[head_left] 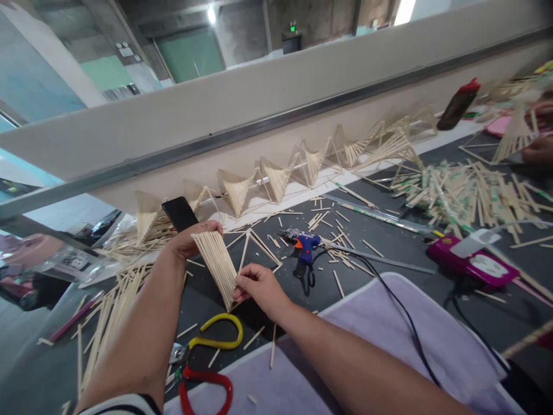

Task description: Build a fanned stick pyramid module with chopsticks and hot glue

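My left hand (185, 242) grips the top edge of a small fan-shaped piece made of thin wooden sticks (218, 265). My right hand (257, 286) pinches the lower tip of the same piece. A triangular stick frame (254, 248) joins it on the right side. Both hands hold the piece just above the dark table (389, 253).
A blue and orange glue gun (306, 248) lies right of my hands, its black cord crossing a lavender cloth (389, 328). Yellow and red-handled cutters (207, 357) lie near me. Finished stick shapes (276, 178) line the wall. Loose sticks (458, 193), a black phone (179, 213), a magenta box (470, 259). Another person's hands (538, 150) far right.
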`<state>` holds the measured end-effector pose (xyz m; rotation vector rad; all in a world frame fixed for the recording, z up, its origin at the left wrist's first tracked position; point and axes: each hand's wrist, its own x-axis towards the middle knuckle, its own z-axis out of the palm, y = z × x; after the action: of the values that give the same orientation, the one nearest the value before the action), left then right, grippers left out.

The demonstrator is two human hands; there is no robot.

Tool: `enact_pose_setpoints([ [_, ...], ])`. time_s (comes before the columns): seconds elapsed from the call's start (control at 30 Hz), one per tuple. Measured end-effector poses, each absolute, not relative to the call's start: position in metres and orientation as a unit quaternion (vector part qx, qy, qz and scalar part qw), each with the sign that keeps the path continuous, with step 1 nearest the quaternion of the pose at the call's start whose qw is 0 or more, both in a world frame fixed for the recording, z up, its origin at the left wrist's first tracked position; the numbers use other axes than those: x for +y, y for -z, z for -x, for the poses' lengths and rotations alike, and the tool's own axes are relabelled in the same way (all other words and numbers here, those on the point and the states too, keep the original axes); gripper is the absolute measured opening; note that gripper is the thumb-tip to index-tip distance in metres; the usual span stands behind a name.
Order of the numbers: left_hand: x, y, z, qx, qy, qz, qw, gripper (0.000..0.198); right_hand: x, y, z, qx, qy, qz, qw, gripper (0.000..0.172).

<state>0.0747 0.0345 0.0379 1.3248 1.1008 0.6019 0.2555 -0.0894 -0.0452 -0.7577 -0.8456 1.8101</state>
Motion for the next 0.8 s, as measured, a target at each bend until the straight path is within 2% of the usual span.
enact_pose_setpoints([
  [0.27, 0.033, -0.037, -0.076, 0.470, -0.263, -0.572, 0.619, 0.016, -0.086, 0.051, -0.260, -0.406, -0.693, 0.287, 0.522, 0.033],
  [0.37, 0.033, -0.036, -0.075, 0.467, -0.265, -0.570, 0.621, 0.018, -0.084, 0.055, -0.261, -0.450, -0.670, 0.284, 0.517, 0.028],
  [0.8, 0.035, -0.033, -0.074, 0.462, -0.279, -0.562, 0.627, 0.020, -0.081, 0.057, -0.261, -0.483, -0.644, 0.276, 0.525, 0.028],
])
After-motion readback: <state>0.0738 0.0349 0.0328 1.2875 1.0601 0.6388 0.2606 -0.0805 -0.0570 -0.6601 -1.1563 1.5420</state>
